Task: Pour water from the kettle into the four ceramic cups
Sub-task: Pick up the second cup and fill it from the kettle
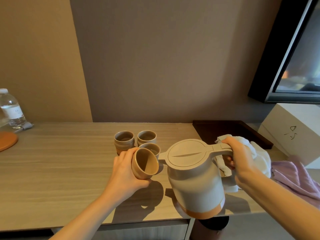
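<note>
Warm, dim light is casting hard shadows on the wooden tabletop [69,170] beneath both hands; wide-angle distortion is bending the edges, and the water bottle [12,110] far left is blurring.

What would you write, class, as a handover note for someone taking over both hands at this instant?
Left hand: grips a tilted cup, mouth toward the kettle spout.
Right hand: holds the kettle by its handle, with a white cloth, lifted off the counter.
Three other cups stand behind; contents unclear.
Left: pour into the held cup, check the rest.
</note>
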`<move>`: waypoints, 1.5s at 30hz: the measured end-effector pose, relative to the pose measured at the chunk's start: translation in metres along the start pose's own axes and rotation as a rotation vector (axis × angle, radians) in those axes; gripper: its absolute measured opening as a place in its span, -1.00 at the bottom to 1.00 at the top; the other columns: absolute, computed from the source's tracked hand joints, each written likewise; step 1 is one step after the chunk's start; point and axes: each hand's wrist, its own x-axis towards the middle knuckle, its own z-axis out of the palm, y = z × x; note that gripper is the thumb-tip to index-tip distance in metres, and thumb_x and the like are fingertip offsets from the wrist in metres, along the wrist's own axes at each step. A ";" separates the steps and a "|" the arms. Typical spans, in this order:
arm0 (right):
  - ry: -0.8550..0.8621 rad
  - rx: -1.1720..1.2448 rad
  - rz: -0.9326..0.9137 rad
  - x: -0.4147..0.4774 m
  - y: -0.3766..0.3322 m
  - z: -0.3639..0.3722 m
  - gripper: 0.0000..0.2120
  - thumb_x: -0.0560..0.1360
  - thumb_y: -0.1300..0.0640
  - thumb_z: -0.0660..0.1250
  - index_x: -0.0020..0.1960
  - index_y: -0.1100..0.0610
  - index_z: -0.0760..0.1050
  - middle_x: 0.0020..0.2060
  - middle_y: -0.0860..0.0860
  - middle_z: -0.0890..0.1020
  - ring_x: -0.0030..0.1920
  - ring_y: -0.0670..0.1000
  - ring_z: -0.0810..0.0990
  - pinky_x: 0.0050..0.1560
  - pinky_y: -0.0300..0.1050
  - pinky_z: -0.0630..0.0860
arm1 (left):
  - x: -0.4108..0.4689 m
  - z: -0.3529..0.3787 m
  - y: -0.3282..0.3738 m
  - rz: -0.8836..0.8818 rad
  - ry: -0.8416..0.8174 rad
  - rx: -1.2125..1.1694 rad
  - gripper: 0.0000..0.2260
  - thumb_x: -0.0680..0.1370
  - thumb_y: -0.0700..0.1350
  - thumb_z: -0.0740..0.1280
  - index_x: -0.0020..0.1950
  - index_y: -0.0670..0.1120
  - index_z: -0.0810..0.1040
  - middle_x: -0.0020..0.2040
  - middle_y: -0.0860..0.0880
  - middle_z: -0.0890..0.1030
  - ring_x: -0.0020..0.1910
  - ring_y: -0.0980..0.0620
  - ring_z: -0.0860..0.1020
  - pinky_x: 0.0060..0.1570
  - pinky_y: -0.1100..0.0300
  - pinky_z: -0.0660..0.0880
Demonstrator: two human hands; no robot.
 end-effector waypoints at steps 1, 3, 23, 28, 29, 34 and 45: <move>-0.002 -0.005 -0.002 0.001 0.000 0.000 -0.74 0.42 -0.01 0.34 -0.29 0.17 0.50 -0.40 0.08 0.49 -0.41 -0.05 0.37 -0.35 -0.19 0.33 | 0.001 0.000 0.001 0.005 -0.005 0.013 -0.17 0.18 0.01 0.67 0.27 0.23 0.24 0.20 0.18 0.37 0.20 0.16 0.28 0.04 0.24 0.35; -0.006 -0.017 -0.008 0.001 -0.002 0.001 -0.74 0.41 -0.02 0.35 -0.28 0.18 0.52 -0.37 0.11 0.51 -0.38 -0.03 0.39 -0.32 -0.16 0.36 | 0.003 0.000 0.004 0.020 -0.015 0.043 -0.17 0.18 0.02 0.66 0.26 0.24 0.22 0.19 0.19 0.34 0.21 0.17 0.26 0.05 0.24 0.35; -0.083 -0.126 -0.062 -0.010 -0.025 0.024 -0.71 0.48 0.07 0.30 -0.35 0.21 0.47 -0.41 0.09 0.49 -0.40 -0.02 0.36 -0.29 -0.16 0.32 | 0.008 0.000 0.011 0.023 -0.016 0.074 -0.18 0.22 0.03 0.64 0.32 0.23 0.22 0.24 0.23 0.35 0.23 0.20 0.20 0.18 0.16 0.38; -0.101 -0.201 -0.099 -0.010 -0.029 0.030 -0.71 0.47 0.04 0.30 -0.33 0.21 0.50 -0.41 0.09 0.50 -0.34 0.00 0.41 -0.26 -0.14 0.37 | 0.003 -0.002 0.006 0.043 -0.015 0.068 -0.19 0.21 0.06 0.63 0.23 0.30 0.16 0.17 0.26 0.34 0.19 0.21 0.24 0.06 0.24 0.37; -0.101 -0.215 -0.106 -0.011 -0.030 0.032 -0.71 0.48 0.05 0.29 -0.32 0.22 0.50 -0.39 0.11 0.51 -0.32 0.01 0.42 -0.25 -0.15 0.38 | 0.002 -0.001 0.005 0.041 -0.010 0.066 -0.20 0.20 0.06 0.63 0.24 0.29 0.17 0.17 0.26 0.35 0.18 0.20 0.25 0.07 0.23 0.40; -0.105 -0.253 -0.136 -0.018 -0.037 0.040 -0.71 0.52 0.09 0.27 -0.31 0.23 0.48 -0.35 0.13 0.49 -0.30 0.02 0.42 -0.25 -0.19 0.35 | -0.002 0.004 -0.002 -0.011 0.017 0.050 -0.18 0.20 0.08 0.63 0.31 0.21 0.24 0.22 0.18 0.42 0.19 0.17 0.29 0.09 0.20 0.44; -0.140 -0.307 -0.158 -0.018 -0.040 0.051 -0.71 0.51 0.13 0.27 -0.34 0.25 0.50 -0.42 0.11 0.48 -0.38 -0.01 0.39 -0.31 -0.19 0.34 | -0.010 0.008 -0.008 -0.075 0.051 0.074 -0.16 0.18 0.17 0.62 0.33 0.19 0.24 0.22 0.17 0.46 0.17 0.18 0.32 0.03 0.24 0.46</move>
